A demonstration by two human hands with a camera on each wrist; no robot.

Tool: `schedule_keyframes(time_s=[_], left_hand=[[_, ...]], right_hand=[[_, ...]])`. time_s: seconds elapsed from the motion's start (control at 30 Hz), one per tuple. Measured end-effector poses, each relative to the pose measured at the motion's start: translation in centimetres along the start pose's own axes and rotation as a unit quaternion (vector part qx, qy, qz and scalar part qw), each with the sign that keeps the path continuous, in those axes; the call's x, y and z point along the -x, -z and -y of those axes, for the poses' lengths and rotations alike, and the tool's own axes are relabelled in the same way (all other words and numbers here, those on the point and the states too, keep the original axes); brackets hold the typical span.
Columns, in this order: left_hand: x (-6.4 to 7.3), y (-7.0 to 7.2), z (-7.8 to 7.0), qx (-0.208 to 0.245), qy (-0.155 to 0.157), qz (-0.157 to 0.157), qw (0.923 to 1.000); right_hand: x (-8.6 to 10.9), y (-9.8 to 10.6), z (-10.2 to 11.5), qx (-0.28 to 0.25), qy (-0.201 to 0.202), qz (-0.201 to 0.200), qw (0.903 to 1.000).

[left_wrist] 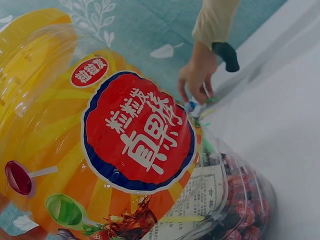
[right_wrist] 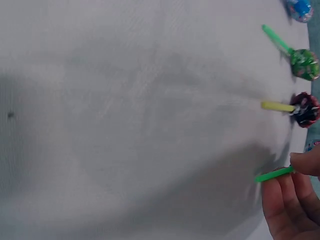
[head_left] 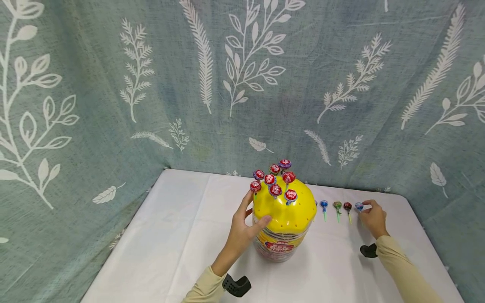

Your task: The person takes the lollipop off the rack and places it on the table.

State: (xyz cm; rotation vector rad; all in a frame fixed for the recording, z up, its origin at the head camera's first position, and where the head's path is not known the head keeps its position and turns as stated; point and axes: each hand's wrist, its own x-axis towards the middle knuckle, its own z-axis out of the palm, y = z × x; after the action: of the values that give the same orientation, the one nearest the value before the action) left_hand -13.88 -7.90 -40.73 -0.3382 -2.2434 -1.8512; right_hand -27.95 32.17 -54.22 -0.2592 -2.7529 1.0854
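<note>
A clear plastic lollipop jar [head_left: 279, 248] with a yellow lid [head_left: 282, 216] stands upright on the table. Several red-wrapped lollipops [head_left: 270, 179] stick up from holes in the lid. My left hand [head_left: 240, 231] holds the jar near its top, thumb across the front of the lid and fingers partly hidden along the left side. To the right of the jar, my right hand [head_left: 374, 219] pinches a blue-wrapped lollipop [head_left: 358, 206] at the end of a row. Its green stick [right_wrist: 274, 174] shows between thumb and fingers in the right wrist view.
Beside that hand lie a dark red lollipop [head_left: 347, 206], a green one [head_left: 337, 205] and a blue one [head_left: 323, 203]; another is partly hidden behind the jar. A white cloth covers the table [head_left: 189, 235]. Leaf-patterned curtains [head_left: 242, 126] hang around it.
</note>
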Motion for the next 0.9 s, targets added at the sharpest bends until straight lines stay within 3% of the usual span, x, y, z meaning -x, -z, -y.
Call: schedule_keyframes(time_s=[0.57, 0.9], left_hand=[[0.0, 0.1, 0.0, 0.002, 0.004, 0.005, 1.0000], [-0.3, 0.5, -0.1, 0.003, 0.004, 0.022, 0.9998]], right_hand=[[-0.1, -0.2, -0.3, 0.032, -0.023, -0.002, 0.9992], [0.4, 2.0, 1.7, 0.007, 0.041, -0.027, 0.9988]])
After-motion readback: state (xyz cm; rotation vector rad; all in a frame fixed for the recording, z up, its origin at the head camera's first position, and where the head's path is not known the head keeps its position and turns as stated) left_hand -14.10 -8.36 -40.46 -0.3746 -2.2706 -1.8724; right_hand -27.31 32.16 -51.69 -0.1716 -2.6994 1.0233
